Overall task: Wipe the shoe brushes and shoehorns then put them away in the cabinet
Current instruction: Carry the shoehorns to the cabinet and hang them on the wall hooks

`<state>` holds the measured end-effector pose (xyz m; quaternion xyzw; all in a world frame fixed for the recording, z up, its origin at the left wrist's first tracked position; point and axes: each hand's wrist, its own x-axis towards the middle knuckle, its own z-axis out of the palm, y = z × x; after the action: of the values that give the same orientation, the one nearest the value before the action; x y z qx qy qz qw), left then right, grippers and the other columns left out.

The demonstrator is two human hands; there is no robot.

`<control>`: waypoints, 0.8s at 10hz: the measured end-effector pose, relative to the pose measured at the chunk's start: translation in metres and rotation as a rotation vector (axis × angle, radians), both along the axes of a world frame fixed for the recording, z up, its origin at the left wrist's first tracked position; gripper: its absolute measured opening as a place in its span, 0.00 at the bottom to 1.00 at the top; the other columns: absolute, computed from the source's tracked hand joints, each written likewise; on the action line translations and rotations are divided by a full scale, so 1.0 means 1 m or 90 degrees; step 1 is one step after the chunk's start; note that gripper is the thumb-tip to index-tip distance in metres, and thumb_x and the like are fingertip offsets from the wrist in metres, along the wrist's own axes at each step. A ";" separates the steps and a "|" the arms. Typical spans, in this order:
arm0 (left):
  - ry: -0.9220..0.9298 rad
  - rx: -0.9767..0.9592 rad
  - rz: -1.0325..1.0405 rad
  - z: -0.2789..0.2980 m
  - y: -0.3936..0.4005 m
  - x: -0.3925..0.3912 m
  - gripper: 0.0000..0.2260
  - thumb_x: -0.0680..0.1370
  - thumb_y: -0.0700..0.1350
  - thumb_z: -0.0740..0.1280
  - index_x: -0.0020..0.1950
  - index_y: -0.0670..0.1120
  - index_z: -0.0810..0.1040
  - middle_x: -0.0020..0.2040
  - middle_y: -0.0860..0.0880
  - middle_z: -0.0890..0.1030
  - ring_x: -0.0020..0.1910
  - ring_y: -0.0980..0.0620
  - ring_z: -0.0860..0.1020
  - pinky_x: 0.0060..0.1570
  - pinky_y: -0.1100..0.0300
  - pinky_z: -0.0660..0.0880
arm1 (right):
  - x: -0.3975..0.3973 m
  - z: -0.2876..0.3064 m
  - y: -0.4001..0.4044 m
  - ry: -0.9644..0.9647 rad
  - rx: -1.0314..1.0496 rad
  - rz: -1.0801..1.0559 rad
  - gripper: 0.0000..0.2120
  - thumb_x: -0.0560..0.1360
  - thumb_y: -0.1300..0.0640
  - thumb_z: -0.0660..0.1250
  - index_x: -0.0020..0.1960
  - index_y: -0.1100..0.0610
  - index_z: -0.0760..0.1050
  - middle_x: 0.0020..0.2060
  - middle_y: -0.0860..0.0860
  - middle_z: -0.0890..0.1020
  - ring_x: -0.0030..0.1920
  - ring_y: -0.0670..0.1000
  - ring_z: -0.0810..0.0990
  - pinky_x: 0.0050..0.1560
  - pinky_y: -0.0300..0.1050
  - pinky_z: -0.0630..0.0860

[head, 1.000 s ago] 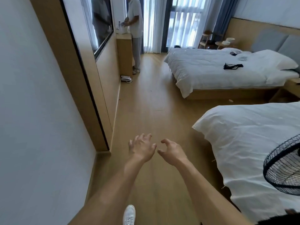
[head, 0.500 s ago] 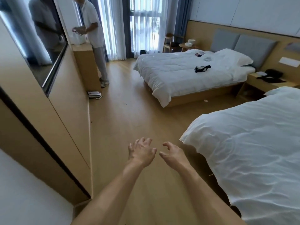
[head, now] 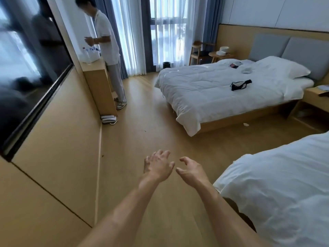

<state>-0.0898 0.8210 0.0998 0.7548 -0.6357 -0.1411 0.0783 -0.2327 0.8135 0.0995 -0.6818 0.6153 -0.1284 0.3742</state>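
My left hand (head: 158, 166) and my right hand (head: 193, 171) reach out in front of me over the wooden floor, close together, fingers spread and curled, holding nothing. No shoe brush or shoehorn shows anywhere in the view. A wooden cabinet (head: 97, 86) juts from the left wall further down the room, with water bottles (head: 89, 52) on its top. A pair of white slippers (head: 108, 119) lies on the floor at its foot.
A person in a white shirt (head: 108, 50) stands at the cabinet's far side. A wood-panelled wall with a dark glass pane (head: 26, 68) runs along my left. One white bed (head: 277, 193) is close on my right, another (head: 222, 91) beyond it. The wooden floor (head: 151, 122) runs between wall and beds.
The view has swung right and further into the room, so the white wall and the fan have left the picture. Both hands stay outstretched and empty in the same pose.
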 end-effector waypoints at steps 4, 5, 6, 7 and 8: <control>0.013 -0.008 -0.081 -0.004 -0.255 -0.041 0.21 0.78 0.58 0.61 0.71 0.54 0.69 0.69 0.50 0.72 0.69 0.48 0.69 0.67 0.48 0.63 | -0.045 -0.003 -0.236 0.046 -0.017 -0.058 0.25 0.77 0.48 0.67 0.73 0.48 0.69 0.69 0.52 0.75 0.68 0.53 0.74 0.68 0.49 0.72; 0.030 -0.012 -0.140 -0.010 -0.324 -0.065 0.21 0.79 0.57 0.61 0.71 0.54 0.70 0.70 0.50 0.72 0.70 0.48 0.68 0.69 0.48 0.62 | -0.068 -0.009 -0.291 0.072 -0.022 -0.108 0.25 0.78 0.47 0.67 0.74 0.49 0.68 0.68 0.52 0.75 0.67 0.54 0.75 0.68 0.49 0.72; 0.051 -0.007 -0.209 -0.013 -0.397 -0.090 0.21 0.80 0.56 0.61 0.72 0.55 0.68 0.72 0.51 0.70 0.72 0.48 0.65 0.72 0.47 0.59 | -0.091 -0.011 -0.350 0.090 -0.027 -0.169 0.25 0.78 0.47 0.67 0.74 0.49 0.68 0.69 0.53 0.75 0.67 0.54 0.75 0.67 0.49 0.72; 0.067 -0.013 -0.287 -0.008 -0.470 -0.112 0.21 0.80 0.55 0.60 0.73 0.55 0.67 0.72 0.50 0.69 0.72 0.47 0.65 0.73 0.47 0.58 | -0.110 -0.008 -0.410 0.095 -0.024 -0.230 0.26 0.79 0.49 0.67 0.75 0.50 0.68 0.70 0.54 0.73 0.68 0.54 0.74 0.68 0.48 0.71; 0.071 -0.013 -0.358 0.003 -0.540 -0.134 0.21 0.81 0.54 0.60 0.74 0.54 0.66 0.72 0.49 0.70 0.72 0.46 0.65 0.73 0.46 0.57 | -0.129 0.000 -0.466 0.097 -0.020 -0.288 0.25 0.79 0.49 0.66 0.75 0.51 0.67 0.70 0.54 0.72 0.68 0.54 0.74 0.66 0.47 0.71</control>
<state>-0.2242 0.2809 0.1030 0.5389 -0.8163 -0.1925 0.0785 -0.3613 0.3473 0.0991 -0.5399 0.7768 -0.1671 0.2778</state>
